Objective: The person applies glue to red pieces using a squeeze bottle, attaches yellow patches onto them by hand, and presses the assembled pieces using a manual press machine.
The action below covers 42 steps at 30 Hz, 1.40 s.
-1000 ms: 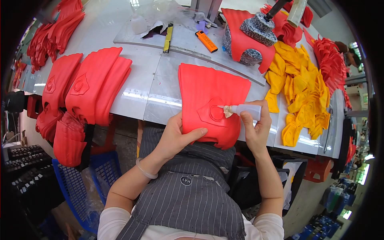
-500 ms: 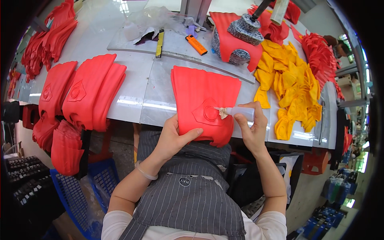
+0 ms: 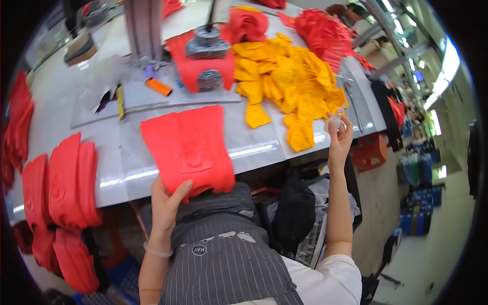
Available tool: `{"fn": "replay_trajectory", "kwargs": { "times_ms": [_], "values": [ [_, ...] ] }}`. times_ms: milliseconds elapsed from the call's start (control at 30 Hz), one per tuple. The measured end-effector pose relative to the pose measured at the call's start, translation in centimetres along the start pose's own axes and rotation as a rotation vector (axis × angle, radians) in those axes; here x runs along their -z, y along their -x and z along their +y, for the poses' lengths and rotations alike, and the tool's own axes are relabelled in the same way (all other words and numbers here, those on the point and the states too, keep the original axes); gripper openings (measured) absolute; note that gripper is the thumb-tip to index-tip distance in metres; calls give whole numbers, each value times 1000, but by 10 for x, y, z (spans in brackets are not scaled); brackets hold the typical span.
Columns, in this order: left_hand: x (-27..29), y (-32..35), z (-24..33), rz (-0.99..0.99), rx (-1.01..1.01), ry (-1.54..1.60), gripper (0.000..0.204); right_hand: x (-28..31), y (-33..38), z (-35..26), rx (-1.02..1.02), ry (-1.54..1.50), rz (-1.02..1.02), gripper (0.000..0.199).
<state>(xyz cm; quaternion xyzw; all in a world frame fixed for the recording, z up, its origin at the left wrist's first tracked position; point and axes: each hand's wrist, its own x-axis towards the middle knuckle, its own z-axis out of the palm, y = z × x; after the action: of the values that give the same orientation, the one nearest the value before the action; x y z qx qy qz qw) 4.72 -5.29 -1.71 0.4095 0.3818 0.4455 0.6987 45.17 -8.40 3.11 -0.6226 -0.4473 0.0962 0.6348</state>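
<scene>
A flat red ribbed piece [image 3: 189,149] with a round boss lies on the grey table [image 3: 254,147] and overhangs its near edge. My left hand [image 3: 168,199] grips its near left corner, thumb on top. My right hand [image 3: 339,136] is raised off to the right near the table's edge, fingers closed on a small clear tube [image 3: 333,122]. The tube is close to the pile of yellow pieces [image 3: 290,86].
Stacks of red pieces [image 3: 71,183] lie at the left, more red ones [image 3: 320,30] at the far right. A press column [image 3: 145,28], round grey weights [image 3: 207,46], an orange lighter [image 3: 159,87] and a yellow-handled tool [image 3: 120,100] sit at the back. An orange stool [image 3: 371,152] stands right.
My right hand has lifted the tube off the red piece's boss and swung it right toward the yellow pile. My left hand slid to the piece's near corner. The view turned right.
</scene>
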Motion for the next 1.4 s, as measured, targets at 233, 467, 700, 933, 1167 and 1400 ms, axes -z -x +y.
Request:
{"fn": "replay_trajectory", "kwargs": {
  "times_ms": [233,467,700,933,1167,1400],
  "values": [
    [-3,-1,-4,7,-12,-27,43,93,-6,96,-153,386,117,39],
    [-6,-5,-2,54,-31,5,37,49,-3,76,230,584,380,31],
    [-3,-7,-1,24,-29,17,38,-30,7,1,454,626,-508,31],
    [-2,5,-3,39,16,9,45,-106,6,17,562,551,-726,37],
    [-2,-2,-8,4,-42,22,43,-109,-2,12,418,502,-592,25],
    [5,-3,10,-77,171,391,44,-129,20,-61,-331,-273,-644,29]
  ]
}}
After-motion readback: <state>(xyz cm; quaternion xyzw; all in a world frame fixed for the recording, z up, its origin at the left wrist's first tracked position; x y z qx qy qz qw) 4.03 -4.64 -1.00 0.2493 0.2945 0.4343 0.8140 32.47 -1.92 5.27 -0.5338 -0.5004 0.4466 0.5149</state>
